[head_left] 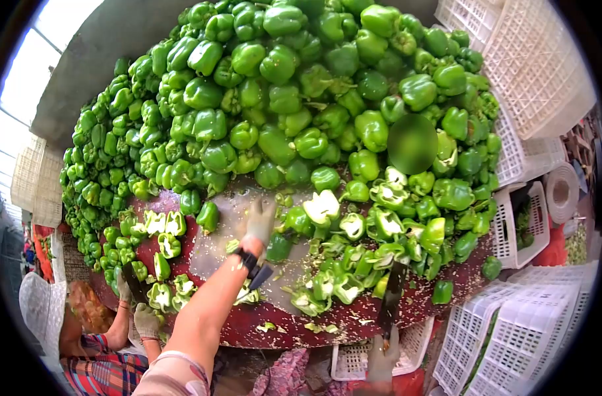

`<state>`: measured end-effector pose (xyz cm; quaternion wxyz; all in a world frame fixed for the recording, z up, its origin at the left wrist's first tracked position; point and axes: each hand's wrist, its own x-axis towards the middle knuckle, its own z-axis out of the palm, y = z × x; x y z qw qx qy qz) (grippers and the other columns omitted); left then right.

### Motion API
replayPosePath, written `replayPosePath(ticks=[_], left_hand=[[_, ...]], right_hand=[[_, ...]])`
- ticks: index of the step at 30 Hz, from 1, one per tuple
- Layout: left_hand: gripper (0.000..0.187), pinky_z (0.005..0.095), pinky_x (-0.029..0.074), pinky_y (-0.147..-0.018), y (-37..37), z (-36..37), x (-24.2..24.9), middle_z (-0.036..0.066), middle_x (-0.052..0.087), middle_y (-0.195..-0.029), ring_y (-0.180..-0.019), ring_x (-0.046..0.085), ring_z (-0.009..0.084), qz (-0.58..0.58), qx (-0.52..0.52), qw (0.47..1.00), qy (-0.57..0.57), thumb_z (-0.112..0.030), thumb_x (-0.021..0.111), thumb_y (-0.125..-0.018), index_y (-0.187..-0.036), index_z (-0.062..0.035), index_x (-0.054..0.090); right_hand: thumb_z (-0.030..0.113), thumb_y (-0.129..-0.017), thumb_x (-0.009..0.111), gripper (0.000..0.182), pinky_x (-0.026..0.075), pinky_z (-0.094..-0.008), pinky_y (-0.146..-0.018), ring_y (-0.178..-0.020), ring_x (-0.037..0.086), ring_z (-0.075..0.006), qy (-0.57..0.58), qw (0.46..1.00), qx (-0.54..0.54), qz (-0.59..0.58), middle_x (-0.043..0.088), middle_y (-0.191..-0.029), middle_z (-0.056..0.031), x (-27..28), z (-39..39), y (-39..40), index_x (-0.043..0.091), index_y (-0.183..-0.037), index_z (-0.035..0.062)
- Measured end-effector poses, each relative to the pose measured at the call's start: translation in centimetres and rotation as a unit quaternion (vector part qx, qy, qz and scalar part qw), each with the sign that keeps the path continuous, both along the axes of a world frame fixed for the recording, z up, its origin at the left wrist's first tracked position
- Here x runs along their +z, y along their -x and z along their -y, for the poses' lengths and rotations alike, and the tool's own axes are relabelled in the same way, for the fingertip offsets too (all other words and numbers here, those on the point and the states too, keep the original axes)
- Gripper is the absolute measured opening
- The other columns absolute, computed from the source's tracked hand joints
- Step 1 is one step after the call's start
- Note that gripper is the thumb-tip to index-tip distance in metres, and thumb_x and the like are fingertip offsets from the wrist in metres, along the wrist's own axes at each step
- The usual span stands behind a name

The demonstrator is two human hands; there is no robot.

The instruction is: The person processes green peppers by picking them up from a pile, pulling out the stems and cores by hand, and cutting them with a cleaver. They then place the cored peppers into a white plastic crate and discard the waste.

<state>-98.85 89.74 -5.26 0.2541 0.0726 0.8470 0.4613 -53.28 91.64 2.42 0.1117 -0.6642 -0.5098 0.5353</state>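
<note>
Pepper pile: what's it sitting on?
The pepper pile sits on a red table, bare only near the front, with cut halves and seed scraps. The left hand reaches across it. The surface under the heap is covered.

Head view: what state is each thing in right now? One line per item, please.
Left hand: gloved, stretched toward the whole peppers, holding nothing visible.
Right hand: gloved, gripping the knife handle.
Knife: blade flat on the table, pointing away.
Whole peppers: uncut, heaped high.
Cut peppers: split open, pale insides showing.
Table: red, littered with seeds and scraps.
Crates: white, stacked; contents unclear.
</note>
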Motion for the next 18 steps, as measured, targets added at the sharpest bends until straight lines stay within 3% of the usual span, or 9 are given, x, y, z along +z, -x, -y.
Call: replayPosePath(ticks=[2,4,7,8,9,11,14,15,18], left_hand=[[0.078,0.0388,0.035,-0.110,2.6,-3.3,-0.5,0.027,0.046,-0.140,-0.131,0.044,0.0365,-0.089,-0.003,0.994,0.061,-0.037,0.066,-0.085,-0.145,0.0023,0.035],[0.077,0.0399,0.037,-0.108,4.5,-6.1,-1.0,0.027,0.050,-0.134,-0.127,0.046,0.0388,-0.195,0.000,0.968,0.159,-0.037,0.070,-0.080,-0.142,-0.0013,0.039],[0.062,0.0428,0.040,-0.103,5.2,-8.8,-0.3,0.020,0.055,-0.125,-0.121,0.047,0.0365,-0.293,-0.036,0.933,0.204,-0.042,0.073,-0.076,-0.122,-0.0035,0.057],[0.063,0.0428,0.040,-0.103,4.4,-9.5,-0.2,0.019,0.055,-0.124,-0.121,0.047,0.0359,-0.306,-0.077,0.916,0.249,-0.042,0.074,-0.075,-0.122,-0.0037,0.057],[0.063,0.0429,0.040,-0.103,3.5,-10.2,0.0,0.018,0.056,-0.123,-0.121,0.047,0.0353,-0.318,-0.118,0.894,0.291,-0.043,0.075,-0.075,-0.122,-0.0039,0.057],[0.058,0.0446,0.040,-0.101,2.2,-11.5,-0.3,0.020,0.053,-0.123,-0.119,0.046,0.0379,-0.314,-0.104,0.907,0.259,-0.037,0.073,-0.076,-0.119,-0.0016,0.055],[0.067,0.0426,0.039,-0.103,0.6,-13.0,-1.2,0.021,0.053,-0.122,-0.119,0.047,0.0360,-0.316,-0.098,0.917,0.221,-0.039,0.076,-0.076,-0.124,-0.0010,0.050],[0.066,0.0421,0.040,-0.102,0.3,-13.3,-0.8,0.021,0.052,-0.124,-0.117,0.049,0.0356,-0.255,-0.076,0.946,0.186,-0.038,0.077,-0.076,-0.123,-0.0009,0.050],[0.063,0.0438,0.043,-0.099,-0.8,-11.8,0.3,0.023,0.053,-0.126,-0.117,0.052,0.0381,-0.053,-0.161,0.984,0.058,-0.041,0.075,-0.078,-0.121,-0.0014,0.051]], right_hand=[[0.012,-0.090,0.063,0.052,0.037,-0.0262,-0.056,-0.064,0.047,-0.0098,-0.077,0.996,0.044,0.025,0.052,-0.084,-0.0020,-2.9,2.1,-2.2,0.050,-0.140,0.0069],[0.022,-0.092,0.068,0.051,0.049,-0.0337,-0.084,-0.094,0.061,-0.0206,-0.098,0.991,0.076,0.057,0.065,-0.124,-0.0148,-0.3,2.9,-1.7,0.053,-0.137,0.0024],[0.021,-0.091,0.068,0.052,0.051,-0.0319,-0.077,-0.087,0.061,-0.0181,-0.157,0.965,0.154,0.140,0.066,-0.119,-0.0141,2.0,3.6,0.5,0.053,-0.137,0.0024],[0.023,-0.091,0.068,0.054,0.051,-0.0314,-0.072,-0.080,0.061,-0.0171,-0.023,0.992,0.065,0.105,0.067,-0.115,-0.0146,1.6,3.6,0.1,0.052,-0.139,0.0034],[0.023,-0.092,0.068,0.054,0.051,-0.0311,-0.070,-0.077,0.060,-0.0163,-0.030,0.994,0.054,0.094,0.067,-0.110,-0.0141,1.4,3.9,0.1,0.052,-0.139,0.0039],[0.024,-0.092,0.067,0.054,0.049,-0.0305,-0.065,-0.072,0.058,-0.0147,-0.048,0.996,0.034,0.072,0.068,-0.101,-0.0130,1.4,4.2,0.6,0.051,-0.140,0.0049],[0.024,-0.092,0.066,0.055,0.047,-0.0293,-0.059,-0.065,0.054,-0.0124,0.095,0.993,-0.017,0.062,0.065,-0.085,-0.0082,2.0,3.6,1.2,0.049,-0.141,0.0053],[0.024,-0.092,0.067,0.056,0.046,-0.0288,-0.057,-0.065,0.053,-0.0115,0.096,0.994,-0.028,0.050,0.063,-0.082,-0.0065,2.3,3.4,1.5,0.049,-0.142,0.0055],[0.024,-0.092,0.067,0.058,0.044,-0.0279,-0.054,-0.063,0.050,-0.0096,0.087,0.994,-0.058,0.019,0.058,-0.076,-0.0026,2.8,3.3,2.3,0.047,-0.143,0.0060]])
